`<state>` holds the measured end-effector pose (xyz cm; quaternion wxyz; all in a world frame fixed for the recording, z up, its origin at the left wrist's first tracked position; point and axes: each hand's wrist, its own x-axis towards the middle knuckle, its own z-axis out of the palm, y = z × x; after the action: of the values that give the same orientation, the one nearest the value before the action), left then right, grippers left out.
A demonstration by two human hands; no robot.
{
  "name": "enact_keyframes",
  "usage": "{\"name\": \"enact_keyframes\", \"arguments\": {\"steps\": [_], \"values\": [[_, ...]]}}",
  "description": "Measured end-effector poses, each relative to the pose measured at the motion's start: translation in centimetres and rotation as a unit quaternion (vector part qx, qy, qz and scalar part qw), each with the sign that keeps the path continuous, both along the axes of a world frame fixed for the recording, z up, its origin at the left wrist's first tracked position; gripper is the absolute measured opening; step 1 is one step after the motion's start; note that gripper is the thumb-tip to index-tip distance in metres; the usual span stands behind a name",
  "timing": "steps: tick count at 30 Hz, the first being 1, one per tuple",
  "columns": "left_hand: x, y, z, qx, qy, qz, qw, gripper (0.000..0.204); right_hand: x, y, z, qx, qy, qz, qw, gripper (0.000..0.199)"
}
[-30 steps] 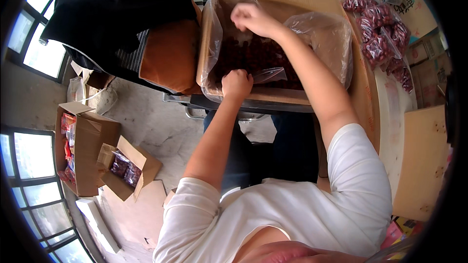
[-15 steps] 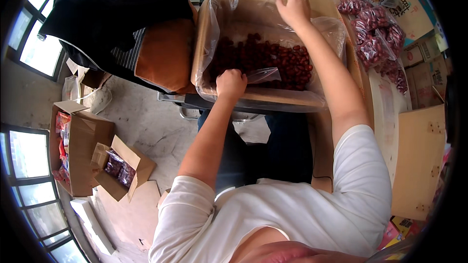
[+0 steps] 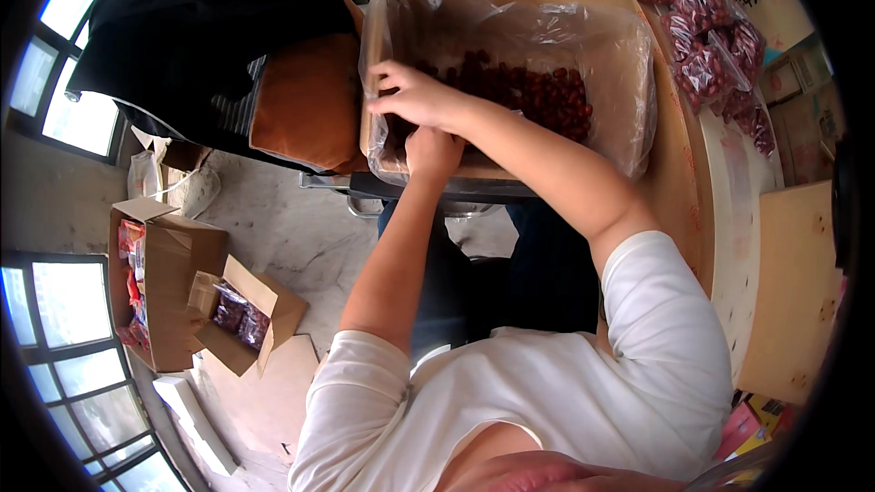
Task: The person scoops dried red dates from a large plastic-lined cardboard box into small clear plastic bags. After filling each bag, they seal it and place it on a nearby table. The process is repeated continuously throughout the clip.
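A cardboard box lined with a clear plastic liner (image 3: 622,64) is in front of me, with a heap of dark red dates (image 3: 538,96) across its bottom. My left hand (image 3: 432,153) is closed at the near left side of the box. It grips a clear plastic bag, now mostly hidden behind my right forearm. My right hand (image 3: 415,96) crosses over the left one, its fingers apart by the liner's left wall. Nothing shows between those fingers.
Filled bags of dates (image 3: 706,68) lie to the right of the box. Black cloth (image 3: 210,27) drapes over an orange-brown cushion-like block (image 3: 305,105) at left. On the floor stand a tall carton (image 3: 178,264) and a small open carton (image 3: 283,310) with packed bags.
My right hand has swept from the box's far right side leftward and nearer, crossing over my left hand. My left hand has stayed nearly in place; the bag it grips is now mostly covered.
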<state>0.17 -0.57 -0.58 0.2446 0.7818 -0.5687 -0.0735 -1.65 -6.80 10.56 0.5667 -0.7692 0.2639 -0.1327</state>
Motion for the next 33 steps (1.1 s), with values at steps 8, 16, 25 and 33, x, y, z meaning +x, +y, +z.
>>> {"name": "enact_keyframes", "arguments": {"steps": [8, 16, 25, 33], "values": [[0.1, 0.3, 0.8, -0.107, 0.093, -0.012, 0.99, 0.009, -10.5, -13.7, -5.8, -0.057, -0.031, -0.162, 0.985, 0.019], [-0.9, -0.3, 1.3, -0.159, 0.108, 0.058, 0.98, 0.021, -15.8, -15.7, -22.2, -0.158, 0.267, -0.045, 0.95, 0.034], [0.2, 0.3, 0.9, -0.284, 0.085, 0.122, 0.947, 0.048, -12.9, -10.3, -21.1, -0.101, 0.336, -0.025, 0.936, 0.078], [-0.2, 0.4, 1.3, -0.305, 0.036, 0.162, 0.938, 0.059, -10.6, -9.1, -16.5, -0.203, 0.419, 0.033, 0.884, 0.081]]}}
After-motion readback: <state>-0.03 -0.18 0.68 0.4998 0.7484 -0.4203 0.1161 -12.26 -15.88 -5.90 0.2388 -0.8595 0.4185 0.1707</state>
